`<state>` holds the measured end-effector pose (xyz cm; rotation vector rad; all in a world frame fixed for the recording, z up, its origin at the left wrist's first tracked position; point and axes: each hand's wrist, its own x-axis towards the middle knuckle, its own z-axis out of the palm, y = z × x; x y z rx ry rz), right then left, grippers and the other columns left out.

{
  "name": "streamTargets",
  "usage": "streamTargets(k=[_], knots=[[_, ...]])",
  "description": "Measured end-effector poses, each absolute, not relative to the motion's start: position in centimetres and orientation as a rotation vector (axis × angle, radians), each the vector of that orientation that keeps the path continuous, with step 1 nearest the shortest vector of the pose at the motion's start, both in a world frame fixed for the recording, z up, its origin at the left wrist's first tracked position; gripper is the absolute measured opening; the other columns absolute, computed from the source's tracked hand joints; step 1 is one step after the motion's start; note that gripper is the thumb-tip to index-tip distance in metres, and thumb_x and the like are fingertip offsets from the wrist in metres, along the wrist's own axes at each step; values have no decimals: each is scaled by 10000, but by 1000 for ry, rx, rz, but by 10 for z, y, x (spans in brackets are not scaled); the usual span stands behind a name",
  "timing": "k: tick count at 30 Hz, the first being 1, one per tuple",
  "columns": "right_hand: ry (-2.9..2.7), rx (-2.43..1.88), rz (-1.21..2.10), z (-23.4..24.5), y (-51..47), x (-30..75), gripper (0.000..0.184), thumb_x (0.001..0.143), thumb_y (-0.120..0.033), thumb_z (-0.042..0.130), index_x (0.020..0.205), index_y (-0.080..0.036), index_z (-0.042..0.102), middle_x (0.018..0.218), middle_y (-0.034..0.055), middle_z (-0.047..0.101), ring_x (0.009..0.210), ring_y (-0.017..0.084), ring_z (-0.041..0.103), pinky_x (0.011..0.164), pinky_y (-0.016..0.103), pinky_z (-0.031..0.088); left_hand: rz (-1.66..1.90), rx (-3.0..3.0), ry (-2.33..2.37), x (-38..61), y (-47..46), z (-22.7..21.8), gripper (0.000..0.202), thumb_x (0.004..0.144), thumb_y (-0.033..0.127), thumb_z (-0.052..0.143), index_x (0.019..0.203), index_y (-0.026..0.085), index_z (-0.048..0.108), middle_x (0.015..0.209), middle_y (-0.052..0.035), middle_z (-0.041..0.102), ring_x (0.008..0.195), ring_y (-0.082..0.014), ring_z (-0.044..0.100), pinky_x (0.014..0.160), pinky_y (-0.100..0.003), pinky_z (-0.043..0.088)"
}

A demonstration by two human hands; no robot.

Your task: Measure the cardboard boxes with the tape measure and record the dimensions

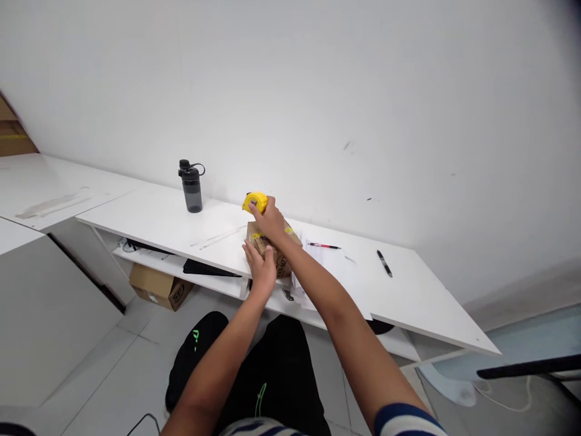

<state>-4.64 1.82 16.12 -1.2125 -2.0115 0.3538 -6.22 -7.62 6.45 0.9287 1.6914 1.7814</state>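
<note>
In my right hand is a yellow tape measure, held above the back of a small brown cardboard box. No drawn-out blade can be made out. The box stands near the front edge of the white desk, with yellow strips on its top and dark print on its front. My left hand lies against the box's left front side, fingers stretched out and thumb raised. My right forearm hides part of the box.
White papers lie right of the box, with a red-and-black pen on them. A black pen is farther right. A dark water bottle stands left, near the wall. A larger carton sits below the desk shelf.
</note>
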Motion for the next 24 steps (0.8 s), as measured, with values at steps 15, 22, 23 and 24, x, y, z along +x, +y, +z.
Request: streamTargets(k=[15,22,23,24], knots=[[-2066,-1414,215,154,22,-21,528,918,-581,440,1236,-167,365,980,153,716,872,308,690,724,357,470,1752,1197,1199,-146,0,88,596,759,260,604,1340,208,486,1403,-130,514,1192,-248,585,1007,-410,477],[-2233,-1305,116,156,14,-23,643,947,-553,389,1444,-159,284,995,166,722,897,340,685,754,385,465,1654,1166,1157,-153,3,90,602,730,386,704,1287,191,587,1196,-91,665,1015,-238,657,926,-384,514],[-2256,-1302,99,157,13,-22,644,950,-549,386,1455,-164,280,987,159,725,893,334,685,752,378,465,1646,1164,1132,-154,4,90,573,724,400,709,1247,183,620,1125,-80,695,977,-234,665,908,-380,520],[-2278,-1305,78,158,12,-22,642,951,-544,385,1462,-169,279,979,151,727,886,325,685,748,370,465,1641,1163,1112,-156,5,91,540,718,409,712,1201,177,650,1070,-71,713,945,-228,669,887,-372,524]])
